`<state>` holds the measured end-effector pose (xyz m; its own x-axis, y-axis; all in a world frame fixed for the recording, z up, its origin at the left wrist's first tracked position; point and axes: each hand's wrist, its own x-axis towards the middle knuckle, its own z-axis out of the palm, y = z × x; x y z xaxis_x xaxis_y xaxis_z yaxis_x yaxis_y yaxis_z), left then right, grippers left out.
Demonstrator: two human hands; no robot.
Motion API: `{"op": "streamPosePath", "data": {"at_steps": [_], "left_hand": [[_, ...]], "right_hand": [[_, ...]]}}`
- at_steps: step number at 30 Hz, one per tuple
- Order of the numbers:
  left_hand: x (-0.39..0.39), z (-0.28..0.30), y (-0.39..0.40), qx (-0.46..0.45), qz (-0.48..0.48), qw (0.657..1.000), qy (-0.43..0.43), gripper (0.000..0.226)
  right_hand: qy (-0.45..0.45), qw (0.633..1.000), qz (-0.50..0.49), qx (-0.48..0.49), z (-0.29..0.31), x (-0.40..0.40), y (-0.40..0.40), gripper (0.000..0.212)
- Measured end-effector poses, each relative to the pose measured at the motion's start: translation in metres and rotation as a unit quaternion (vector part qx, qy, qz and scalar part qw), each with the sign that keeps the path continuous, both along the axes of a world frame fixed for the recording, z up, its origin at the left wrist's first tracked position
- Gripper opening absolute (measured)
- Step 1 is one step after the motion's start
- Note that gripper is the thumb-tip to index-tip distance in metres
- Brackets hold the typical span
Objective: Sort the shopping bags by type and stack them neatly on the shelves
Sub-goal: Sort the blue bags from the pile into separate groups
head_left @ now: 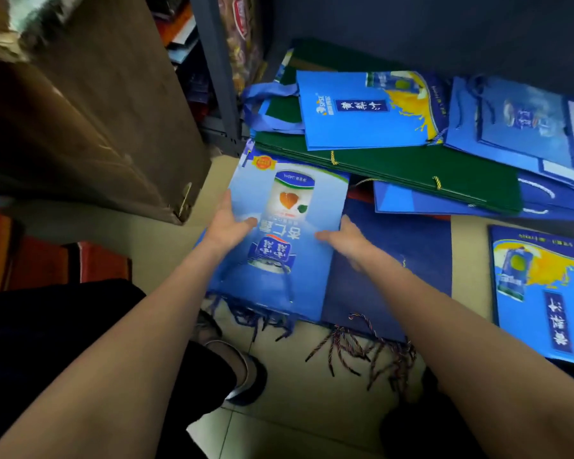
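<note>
Head cam: left hand (227,223) & right hand (343,238) each pinch a side edge of light-blue almond-drink bag (289,226), thumbs on top, fingers clamped underneath, bag flat atop navy bag (395,260) on tiled floor (279,376), near green bags (411,167).

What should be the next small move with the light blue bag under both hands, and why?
Probably lift the light blue can-print bag: the left hand and right hand already grip its two side edges, and it lies on the navy bags, a different type.
</note>
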<state>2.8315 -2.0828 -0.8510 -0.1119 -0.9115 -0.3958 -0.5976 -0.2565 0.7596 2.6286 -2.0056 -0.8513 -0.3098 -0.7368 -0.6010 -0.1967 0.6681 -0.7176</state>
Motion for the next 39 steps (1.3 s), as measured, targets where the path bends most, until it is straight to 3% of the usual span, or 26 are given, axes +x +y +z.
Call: {"op": "streamPosePath", "data": {"at_steps": [4,6,8,12,18,24,30,33,39], "left_hand": [[0.001,-0.019,0.008,0.003,-0.158,0.97,-0.186,0.083],[-0.003,-0.021,0.013,-0.002,-0.2,0.954,-0.225,0.08],[-0.013,-0.017,0.01,-0.031,-0.183,0.966,-0.18,0.071],[-0.038,0.007,-0.009,-0.107,-0.101,0.985,-0.095,0.053],[-0.051,0.012,-0.028,-0.101,-0.089,0.989,-0.053,0.049],[-0.042,-0.002,-0.043,-0.106,-0.084,0.989,-0.057,0.048],[-0.042,-0.008,-0.051,-0.083,-0.03,0.996,-0.033,0.044],[-0.045,-0.009,-0.051,-0.087,-0.029,0.995,-0.034,0.044],[-0.055,0.019,-0.049,-0.17,-0.001,0.985,-0.003,0.042]], "right_hand": [[-0.032,0.995,0.048,0.081,-0.011,0.008,0.006,0.059],[-0.045,0.994,0.048,0.092,-0.019,0.009,0.008,0.061],[-0.028,0.997,0.042,0.053,-0.02,0.004,0.004,0.054],[-0.042,0.994,-0.075,-0.071,0.002,-0.024,-0.026,0.041],[0.2,0.961,0.021,-0.189,0.031,-0.047,-0.081,0.037],[0.278,0.948,0.077,-0.134,0.013,-0.039,-0.142,0.047],[0.416,0.903,0.103,-0.031,0.003,-0.026,-0.164,0.066],[0.449,0.881,0.142,-0.036,0.009,-0.022,-0.164,0.051],[0.561,0.779,0.259,-0.11,0.052,-0.04,-0.142,0.012]]}}
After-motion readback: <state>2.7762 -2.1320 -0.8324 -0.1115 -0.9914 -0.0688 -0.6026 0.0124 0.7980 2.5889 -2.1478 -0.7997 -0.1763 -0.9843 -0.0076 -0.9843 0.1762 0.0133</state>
